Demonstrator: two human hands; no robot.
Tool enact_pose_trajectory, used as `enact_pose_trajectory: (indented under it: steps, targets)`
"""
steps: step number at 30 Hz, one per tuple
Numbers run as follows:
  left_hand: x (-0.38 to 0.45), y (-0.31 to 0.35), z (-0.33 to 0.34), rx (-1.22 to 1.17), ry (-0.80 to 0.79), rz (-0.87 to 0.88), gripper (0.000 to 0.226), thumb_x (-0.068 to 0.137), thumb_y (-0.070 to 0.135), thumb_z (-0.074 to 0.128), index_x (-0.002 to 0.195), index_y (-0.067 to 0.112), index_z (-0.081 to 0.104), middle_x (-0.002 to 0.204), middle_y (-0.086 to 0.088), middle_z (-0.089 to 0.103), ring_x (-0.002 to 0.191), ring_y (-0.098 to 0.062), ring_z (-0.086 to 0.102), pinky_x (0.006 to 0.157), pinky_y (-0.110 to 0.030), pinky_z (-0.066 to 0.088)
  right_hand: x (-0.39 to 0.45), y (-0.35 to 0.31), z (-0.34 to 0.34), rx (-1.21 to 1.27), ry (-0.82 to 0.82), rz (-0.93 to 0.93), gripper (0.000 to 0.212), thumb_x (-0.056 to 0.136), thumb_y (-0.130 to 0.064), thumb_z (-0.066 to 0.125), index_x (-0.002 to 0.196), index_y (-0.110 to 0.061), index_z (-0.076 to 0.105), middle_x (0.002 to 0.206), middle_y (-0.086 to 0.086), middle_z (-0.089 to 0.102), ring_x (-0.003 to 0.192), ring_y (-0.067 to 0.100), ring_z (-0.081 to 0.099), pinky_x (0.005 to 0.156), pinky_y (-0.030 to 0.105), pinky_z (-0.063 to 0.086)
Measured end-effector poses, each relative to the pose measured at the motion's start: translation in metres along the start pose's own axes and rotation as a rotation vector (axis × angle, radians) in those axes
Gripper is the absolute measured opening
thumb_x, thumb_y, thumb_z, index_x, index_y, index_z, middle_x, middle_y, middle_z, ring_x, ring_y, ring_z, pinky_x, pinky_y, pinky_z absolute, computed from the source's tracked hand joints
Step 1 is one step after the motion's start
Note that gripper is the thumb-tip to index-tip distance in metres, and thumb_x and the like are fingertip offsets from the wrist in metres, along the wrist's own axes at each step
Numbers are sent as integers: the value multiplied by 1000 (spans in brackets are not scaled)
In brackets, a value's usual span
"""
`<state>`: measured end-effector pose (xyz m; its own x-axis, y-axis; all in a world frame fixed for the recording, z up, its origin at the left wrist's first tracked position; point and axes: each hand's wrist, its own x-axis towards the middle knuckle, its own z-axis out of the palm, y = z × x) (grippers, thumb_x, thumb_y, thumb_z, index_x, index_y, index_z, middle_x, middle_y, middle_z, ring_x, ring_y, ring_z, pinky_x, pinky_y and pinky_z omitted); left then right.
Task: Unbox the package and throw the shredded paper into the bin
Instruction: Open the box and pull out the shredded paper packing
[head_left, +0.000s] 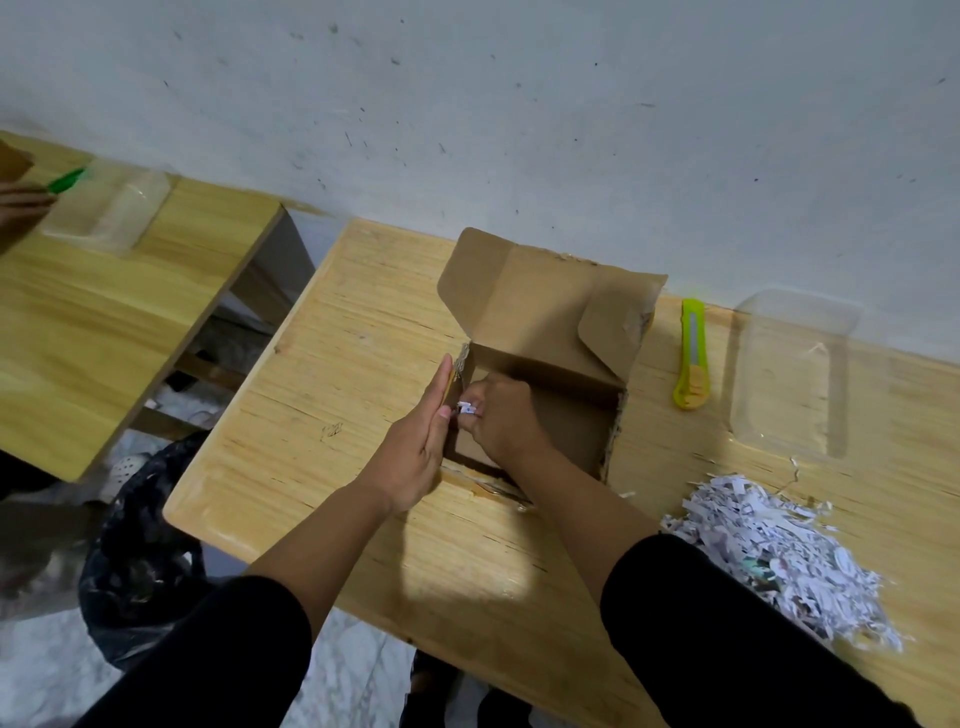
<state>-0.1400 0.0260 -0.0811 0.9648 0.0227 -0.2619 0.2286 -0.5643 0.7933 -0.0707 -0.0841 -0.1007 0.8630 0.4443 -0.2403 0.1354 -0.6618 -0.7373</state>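
Scraps of shredded paper (466, 409) sit pinched in the right hand (498, 421) inside the open box (545, 364), the flat left hand (421, 447) bracing its wall, so sweep corners clean before binning.

Packing workroom: plain wooden tables (363, 322) (scuffed wall (519, 104)).

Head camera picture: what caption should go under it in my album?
Right hand pinches paper scraps from the open box; left hand steadies its side; shredded paper piled nearby.
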Motion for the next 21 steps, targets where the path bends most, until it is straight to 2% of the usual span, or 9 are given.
enact_pose_trajectory:
  steps: [3,6,10,12,15,17,19,21]
  targets:
    - [0,0,0,19,9,4,52,101,26,21,145,35,-5,138,20,11,126,6,12,88,14,6,0,1,-2,5,8,-36,15,88,-11,59,96,-4,70,98,16,68,86,22,60,70,23,40]
    - [0,0,0,13,7,-11,52,101,26,21,145,35,-3,136,18,17,116,11,23,82,15,11,-3,4,-5,-24,4,-43,16,89,-14,58,95,-5,71,98,13,70,81,15,56,71,21,39]
    - [0,1,0,17,20,-16,52,101,25,22,146,35,-3,145,13,20,124,4,19,83,15,10,-10,7,-18,65,74,16,19,88,-14,59,100,-3,70,105,11,71,92,16,60,83,20,42]
    - [-1,0,1,46,30,-8,52,101,25,22,146,34,-3,150,4,24,128,-3,30,86,11,13,-15,11,-25,106,88,65,21,88,-16,60,103,-5,70,109,9,70,91,9,56,82,19,39]
    - [-1,0,0,83,24,2,52,100,27,21,146,34,-4,153,0,23,132,-19,38,97,-6,19,-21,12,-32,129,112,108,20,88,-19,61,103,-8,69,107,7,70,91,7,54,87,24,44]
    - [-2,0,0,87,27,26,52,100,29,21,146,33,-3,153,1,22,135,-15,32,102,-13,19,-26,10,-38,114,137,118,20,88,-20,60,103,-10,69,105,6,70,90,7,53,88,24,42]
    - [-3,0,-1,89,34,36,51,100,30,21,147,32,-1,152,2,24,134,-9,26,101,-12,17,-32,6,-46,121,171,110,19,88,-19,60,101,-10,70,103,5,70,89,5,51,90,25,41]
    - [-3,-1,-2,89,35,33,52,100,31,22,147,30,2,153,1,24,136,-12,26,102,-13,17,-39,0,-56,124,215,103,17,87,-20,62,98,-11,72,100,5,71,88,5,51,86,23,41]
